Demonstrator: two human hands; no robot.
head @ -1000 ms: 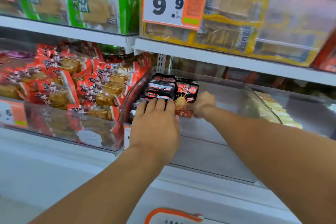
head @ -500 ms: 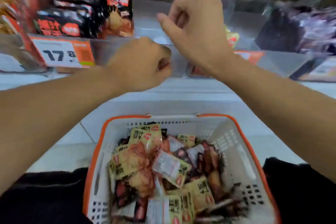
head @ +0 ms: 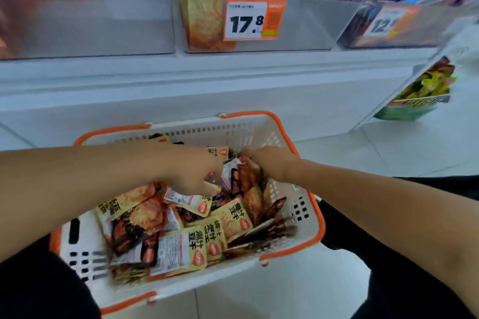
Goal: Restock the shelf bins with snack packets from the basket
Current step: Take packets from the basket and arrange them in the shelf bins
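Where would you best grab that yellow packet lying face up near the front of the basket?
Pinch the yellow packet by its top edge from above. It lies flat on the pile in the basket, so only its thin sealed edges offer a hold.

- You see a perforated matt white plastic basket [head: 259,134] with orange rims.
- Your snack packets [head: 181,248] look like glossy foil.
- The shelf bins [head: 305,26] are clear, smooth plastic.
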